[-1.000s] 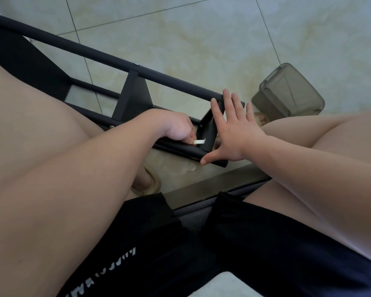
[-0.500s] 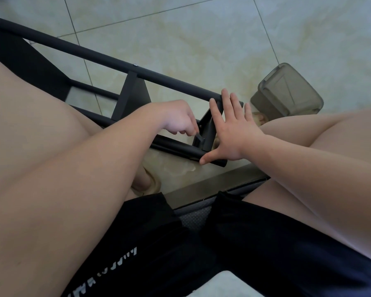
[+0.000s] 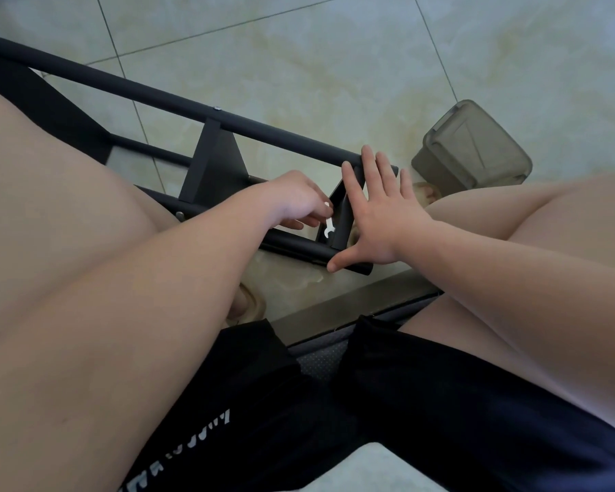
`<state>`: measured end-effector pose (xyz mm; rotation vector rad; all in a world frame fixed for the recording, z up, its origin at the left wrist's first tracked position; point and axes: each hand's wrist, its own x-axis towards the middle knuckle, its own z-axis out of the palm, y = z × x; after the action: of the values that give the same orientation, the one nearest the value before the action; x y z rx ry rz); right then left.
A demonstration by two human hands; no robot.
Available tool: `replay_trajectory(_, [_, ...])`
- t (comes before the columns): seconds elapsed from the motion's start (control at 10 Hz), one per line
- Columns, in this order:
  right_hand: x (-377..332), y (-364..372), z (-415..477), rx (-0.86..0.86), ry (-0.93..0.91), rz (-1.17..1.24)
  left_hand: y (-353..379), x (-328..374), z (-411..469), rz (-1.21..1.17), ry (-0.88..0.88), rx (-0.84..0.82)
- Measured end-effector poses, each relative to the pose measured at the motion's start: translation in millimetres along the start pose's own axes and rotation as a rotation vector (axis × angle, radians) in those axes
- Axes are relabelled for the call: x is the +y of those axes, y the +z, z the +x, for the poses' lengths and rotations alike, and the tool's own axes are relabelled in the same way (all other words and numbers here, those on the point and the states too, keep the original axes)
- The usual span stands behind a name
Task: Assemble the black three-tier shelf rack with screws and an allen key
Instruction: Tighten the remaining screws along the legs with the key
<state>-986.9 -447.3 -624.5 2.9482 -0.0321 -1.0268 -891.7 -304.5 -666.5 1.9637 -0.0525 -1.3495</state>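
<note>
Tiled floor [image 3: 334, 65] | left hand [image 3: 295, 200] pinching white key [image 3: 329, 228], now swung downward beside end plate [image 3: 342, 225] of rack [image 3: 178, 97] | right hand [image 3: 380, 214] spread flat, bracing that plate | tightening judged under way

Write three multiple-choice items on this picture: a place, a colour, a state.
1. Where is the small white tool? A on the floor B pinched in the left hand, by the end plate of the rack C in the grey box
2. What colour is the rack? A white B red C black
3. How is the right hand? A flat, fingers straight, against the end plate B a fist C gripping a screw
Key: 1 B, it pokes out below the left fingers; 2 C, tubes and plates are black; 3 A, fingers lie spread on the plate.
</note>
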Motion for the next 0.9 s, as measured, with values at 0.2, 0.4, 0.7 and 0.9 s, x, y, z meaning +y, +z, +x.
replay_trajectory(0.2, [0.8,0.3,1.2,0.001,0.001,-0.001,-0.7,1.2,0.9,-0.066,-0.033,0.025])
replay_trajectory(0.4, [1.2,0.6,1.4,0.003,-0.001,0.002,-3.8,4.9,-1.3,-0.108,-0.082,-0.053])
replay_trajectory(0.7, [1.1,1.1,2.0,0.001,0.002,-0.001,-1.9,5.6,0.9,-0.111,-0.032,0.0])
replay_trajectory(0.9, [1.1,1.3,1.8,0.002,-0.001,0.002,-1.3,7.4,0.6,-0.116,-0.027,0.0])
